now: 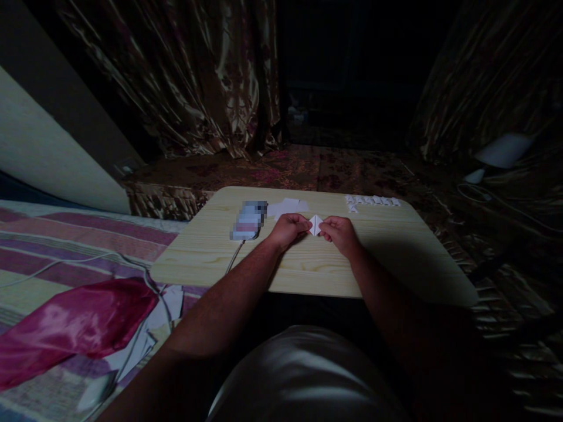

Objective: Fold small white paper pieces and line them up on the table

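Left hand (288, 230): Pinches the left corner of the folded paper (315, 226) between thumb and fingers.
Right hand (342, 233): Pinches the opposite corner in the same way.
Folded paper: Sits between both hands over the worktop (316, 275); shows a diamond outline with a dark line down the middle.
Fold fault: Could skew or spring open through uneven pull from the two pinches.
Tear fault: Could split along the middle line under excessive outward force.
Loose sheets (290, 206): Lie just beyond the left hand; could slide or crumple if brushed by the knuckles.
Small folded pieces (373, 200): Form a row near the far right corner, with one piece in front; could scatter if knocked by the right hand.
Cable (235, 258): Runs beside the left forearm (241, 275) to a pixelated device (250, 220); could drag it if snagged.
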Motion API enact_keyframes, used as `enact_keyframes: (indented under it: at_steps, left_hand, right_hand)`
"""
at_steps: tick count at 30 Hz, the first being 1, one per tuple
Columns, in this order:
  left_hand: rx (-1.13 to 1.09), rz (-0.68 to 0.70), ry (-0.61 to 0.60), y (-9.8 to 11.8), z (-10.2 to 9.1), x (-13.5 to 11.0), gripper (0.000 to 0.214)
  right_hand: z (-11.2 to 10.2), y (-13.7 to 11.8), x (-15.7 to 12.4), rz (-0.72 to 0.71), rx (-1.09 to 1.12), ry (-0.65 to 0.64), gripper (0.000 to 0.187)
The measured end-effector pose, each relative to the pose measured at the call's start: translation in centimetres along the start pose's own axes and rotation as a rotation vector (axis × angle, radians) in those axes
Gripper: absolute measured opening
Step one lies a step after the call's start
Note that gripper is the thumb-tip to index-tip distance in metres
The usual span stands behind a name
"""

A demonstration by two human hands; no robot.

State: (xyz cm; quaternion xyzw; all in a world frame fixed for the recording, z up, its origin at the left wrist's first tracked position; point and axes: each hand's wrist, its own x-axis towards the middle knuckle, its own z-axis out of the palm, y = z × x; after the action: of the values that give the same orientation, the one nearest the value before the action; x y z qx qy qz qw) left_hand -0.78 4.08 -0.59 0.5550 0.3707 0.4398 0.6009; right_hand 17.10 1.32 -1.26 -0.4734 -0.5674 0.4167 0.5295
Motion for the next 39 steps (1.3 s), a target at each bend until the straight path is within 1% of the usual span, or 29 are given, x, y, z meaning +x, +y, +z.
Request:
enact_keyframes:
  at_steps: [4, 13, 20, 27, 34, 39]
  left_hand:
    - [0.056, -0.003, -0.021, 0.11, 0.08, -0.14, 0.032]
    - [0.128, 0.014, -0.017, 0.17, 0.20, -0.32, 0.033]
    - [0.184, 0.006, -0.025, 0.04, 0.16, -0.22, 0.034]
    - [0.157, 0.020, -0.034, -0.20, 0.22, -0.19, 0.035]
    - [0.217, 0.016, -0.017, -0.14, 0.22, -0.20, 0.040]
    - [0.196, 0.035, -0.006, -0.32, 0.33, -0.14, 0.037]
  right_hand:
    - [0.08, -0.08, -0.03, 0.006, -0.016, 0.010, 0.018]
    - [0.11, 0.28, 0.01, -0.022, -0.076, -0.010, 0.017]
    - [0.06, 0.21, 0.02, -0.012, -0.059, 0.007, 0.018]
    - [0.06, 0.28, 0.03, -0.011, -0.078, -0.020, 0.017]
    - [0.06, 0.10, 0.00, -0.015, -0.051, -0.025, 0.016]
    - [0.17, 0.13, -0.07, -0.020, -0.077, -0.052, 0.016]
